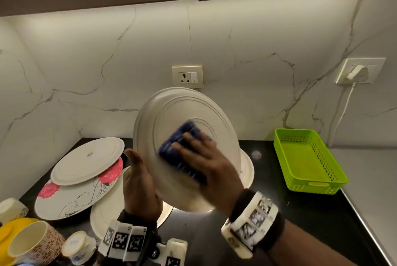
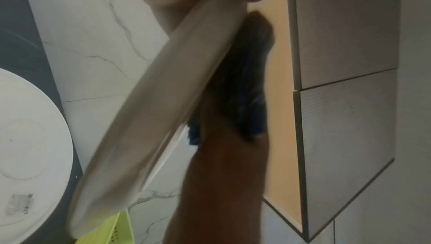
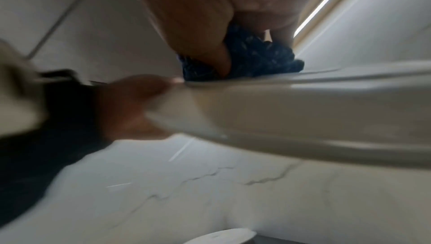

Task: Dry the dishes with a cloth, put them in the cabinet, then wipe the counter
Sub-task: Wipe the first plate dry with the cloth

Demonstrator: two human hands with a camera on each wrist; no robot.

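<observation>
At frame centre the left hand (image 1: 137, 182) grips the tilted plate (image 1: 184, 115) by its rim while the right hand (image 1: 206, 162), fingers spread flat, presses the cloth (image 1: 180, 149) on it; hard rubbing could slip it onto the plates below.

Plate (image 1: 193, 115): smooth glossy ceramic. Cloth (image 1: 182, 151): blue woven fabric. Worktop (image 1: 311, 212): black, polished. Basket (image 1: 309, 184): green perforated plastic. Wall (image 1: 86, 61): marble-look, smooth.
</observation>
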